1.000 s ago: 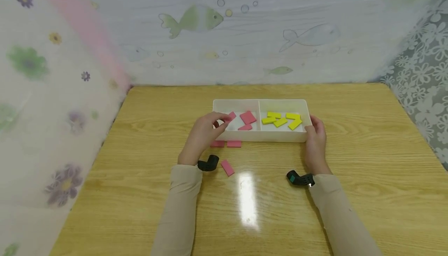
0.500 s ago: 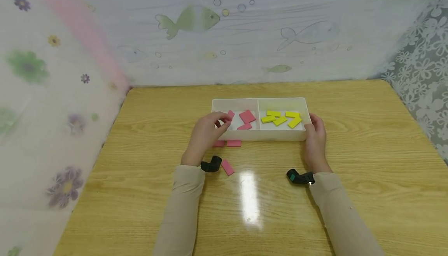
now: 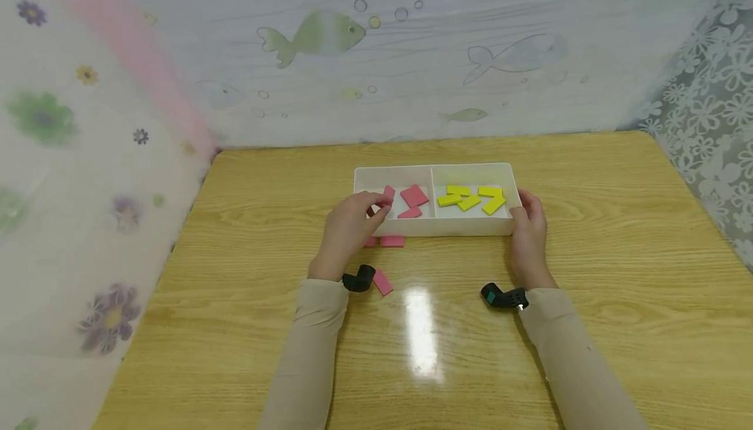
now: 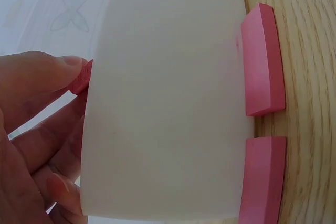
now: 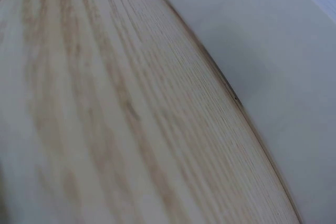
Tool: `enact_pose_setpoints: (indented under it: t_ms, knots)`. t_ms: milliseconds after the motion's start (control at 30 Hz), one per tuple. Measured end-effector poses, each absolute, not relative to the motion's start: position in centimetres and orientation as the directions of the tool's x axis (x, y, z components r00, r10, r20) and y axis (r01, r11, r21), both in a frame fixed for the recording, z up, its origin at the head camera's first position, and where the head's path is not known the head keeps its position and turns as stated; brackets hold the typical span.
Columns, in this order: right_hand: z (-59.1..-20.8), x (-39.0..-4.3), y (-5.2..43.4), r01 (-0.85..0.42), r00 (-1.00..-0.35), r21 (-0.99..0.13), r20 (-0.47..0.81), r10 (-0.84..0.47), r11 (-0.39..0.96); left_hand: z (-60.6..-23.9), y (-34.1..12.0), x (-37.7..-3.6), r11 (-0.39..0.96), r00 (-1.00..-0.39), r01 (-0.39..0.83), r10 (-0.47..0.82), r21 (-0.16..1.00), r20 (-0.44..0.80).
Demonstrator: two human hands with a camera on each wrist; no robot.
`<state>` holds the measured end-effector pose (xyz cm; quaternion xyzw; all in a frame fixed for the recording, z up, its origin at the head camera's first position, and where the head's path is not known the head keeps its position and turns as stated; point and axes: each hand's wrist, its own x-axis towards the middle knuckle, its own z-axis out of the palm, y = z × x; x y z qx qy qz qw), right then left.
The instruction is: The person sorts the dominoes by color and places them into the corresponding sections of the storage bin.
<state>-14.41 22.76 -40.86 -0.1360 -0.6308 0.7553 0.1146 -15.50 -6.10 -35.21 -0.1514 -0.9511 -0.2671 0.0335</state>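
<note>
A white two-compartment box (image 3: 465,227) stands on the wooden table. Over its left compartment my left hand (image 3: 348,227) pinches a pink domino-like block (image 4: 81,79) between thumb and fingers, close to the front rim. Several pink blocks (image 3: 414,195) lie in that compartment, and several yellow blocks (image 3: 469,202) lie in the right one. My right hand (image 3: 527,245) grips the box's right end, its thumb at the front corner. The right wrist view shows only box wall and table, without the hand.
Along the front of the box lie two pink blocks, the right-hand block (image 3: 392,242) in full view and the other partly behind my left wrist. A slanted pink block (image 3: 383,282) lies nearer me, beside the black wrist camera (image 3: 359,278). A patterned curtain (image 3: 329,103) rises behind the table (image 3: 270,175).
My left hand has shifted slightly right along the box's front rim, still pinching the pink block. My right hand keeps its grip on the right end. The head view has drifted a little.
</note>
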Motion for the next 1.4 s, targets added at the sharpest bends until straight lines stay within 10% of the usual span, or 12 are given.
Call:
enact_pose_setpoints:
  t_ms: [1400]
  knots:
    - [-40.9,-14.5,22.8,0.019,-0.945,-0.993,-0.055,0.323,-0.114,-36.9,-3.4,-15.3,0.935,-0.946,0.315,0.297,0.160,0.128]
